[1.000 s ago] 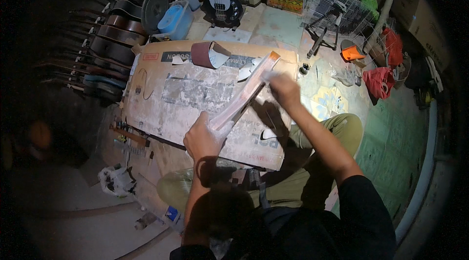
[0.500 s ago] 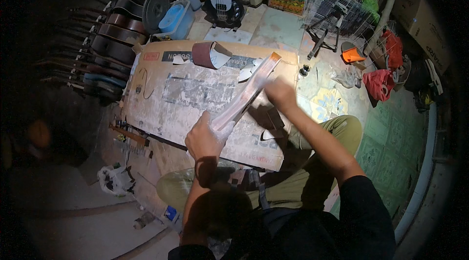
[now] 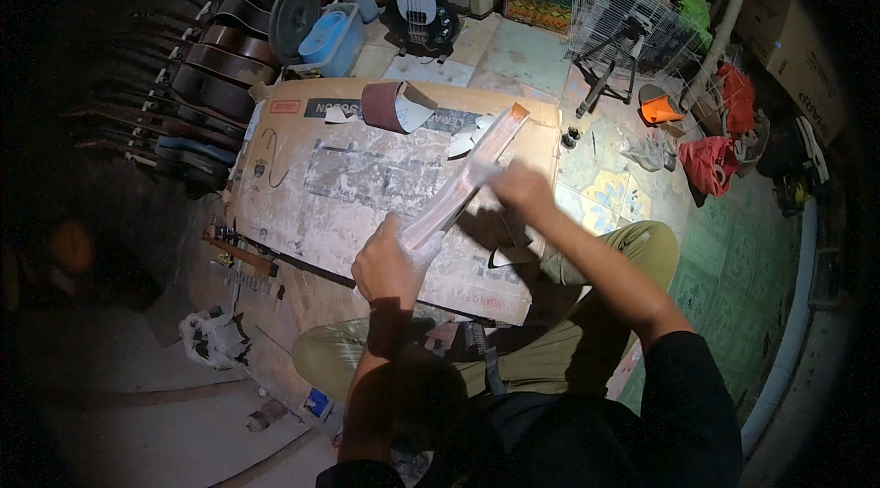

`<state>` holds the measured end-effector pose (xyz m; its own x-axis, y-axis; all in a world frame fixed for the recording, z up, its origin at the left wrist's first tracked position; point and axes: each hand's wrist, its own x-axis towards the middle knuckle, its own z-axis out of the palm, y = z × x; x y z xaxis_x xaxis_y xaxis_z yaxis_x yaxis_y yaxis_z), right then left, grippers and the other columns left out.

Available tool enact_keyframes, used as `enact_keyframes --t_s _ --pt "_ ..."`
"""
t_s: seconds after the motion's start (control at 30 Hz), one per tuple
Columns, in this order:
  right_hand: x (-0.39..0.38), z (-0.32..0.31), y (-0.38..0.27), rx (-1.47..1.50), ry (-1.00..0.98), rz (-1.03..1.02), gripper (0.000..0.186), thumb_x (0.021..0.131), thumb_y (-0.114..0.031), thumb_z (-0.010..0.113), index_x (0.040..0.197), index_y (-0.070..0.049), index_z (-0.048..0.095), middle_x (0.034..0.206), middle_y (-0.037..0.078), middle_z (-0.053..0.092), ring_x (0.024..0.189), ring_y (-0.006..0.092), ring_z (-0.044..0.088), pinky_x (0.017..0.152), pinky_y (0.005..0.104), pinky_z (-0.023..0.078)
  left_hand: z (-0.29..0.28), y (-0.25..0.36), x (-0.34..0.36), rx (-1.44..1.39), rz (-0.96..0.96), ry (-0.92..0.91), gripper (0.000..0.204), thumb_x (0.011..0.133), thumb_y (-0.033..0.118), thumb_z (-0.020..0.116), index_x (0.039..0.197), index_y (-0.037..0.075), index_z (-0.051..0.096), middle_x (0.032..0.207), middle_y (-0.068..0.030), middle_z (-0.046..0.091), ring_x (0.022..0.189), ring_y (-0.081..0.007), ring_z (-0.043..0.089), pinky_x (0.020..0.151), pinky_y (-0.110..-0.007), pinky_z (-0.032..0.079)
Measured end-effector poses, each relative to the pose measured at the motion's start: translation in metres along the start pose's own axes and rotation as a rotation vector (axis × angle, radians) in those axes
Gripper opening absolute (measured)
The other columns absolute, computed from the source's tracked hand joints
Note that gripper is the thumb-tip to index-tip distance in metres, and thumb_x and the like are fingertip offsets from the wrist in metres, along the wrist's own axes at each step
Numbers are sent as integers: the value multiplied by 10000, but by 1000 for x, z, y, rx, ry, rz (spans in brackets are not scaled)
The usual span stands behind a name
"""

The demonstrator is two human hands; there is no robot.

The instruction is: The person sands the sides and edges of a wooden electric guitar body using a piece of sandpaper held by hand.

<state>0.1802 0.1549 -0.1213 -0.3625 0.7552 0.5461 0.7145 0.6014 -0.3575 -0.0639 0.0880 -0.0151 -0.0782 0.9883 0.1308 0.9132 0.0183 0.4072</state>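
In the head view, the long pale piece (image 3: 456, 197) is held above the dusty cardboard sheet (image 3: 339, 199), over its right-hand part. Its long axis runs aslant from seven o'clock to one o'clock: the orange-brown end points to one o'clock, away from the person, and the near end points to seven. The left hand (image 3: 390, 261) grasps that near end, fingers wrapped around it. The right hand (image 3: 518, 187), motion-blurred, is curled at the piece's right edge, on its upper half; whether it grips anything there, I cannot tell. From the middle of the piece, a curled brown abrasive strip (image 3: 381, 108) lies on the cardboard at about eleven o'clock. Just beside the far end, on its left, are pale scraps (image 3: 463, 142). Farther out, a dark bass guitar (image 3: 431, 22) stands near twelve, and a tripod (image 3: 600, 89) at about two.
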Motion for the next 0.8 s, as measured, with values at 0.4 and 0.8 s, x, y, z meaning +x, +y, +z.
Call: enact_keyframes --t_s 0.4,0.8 --pt "8 8 17 -160 234 225 284 754 -60 687 1023 -144 721 835 77 653 724 294 588 586 431 473 0 10 -3 -6 23 -24 412 728 349 841 922 81 596 849 -159 693 801 -414 669 658 -508 508" --pt "11 -6 17 -146 139 148 189 796 -68 643 956 -142 709 726 96 610 712 293 593 595 429 466 1 2 -5 -16 27 -18 426 722 370 843 900 72 596 828 -153 683 790 -404 670 658 -506 510"
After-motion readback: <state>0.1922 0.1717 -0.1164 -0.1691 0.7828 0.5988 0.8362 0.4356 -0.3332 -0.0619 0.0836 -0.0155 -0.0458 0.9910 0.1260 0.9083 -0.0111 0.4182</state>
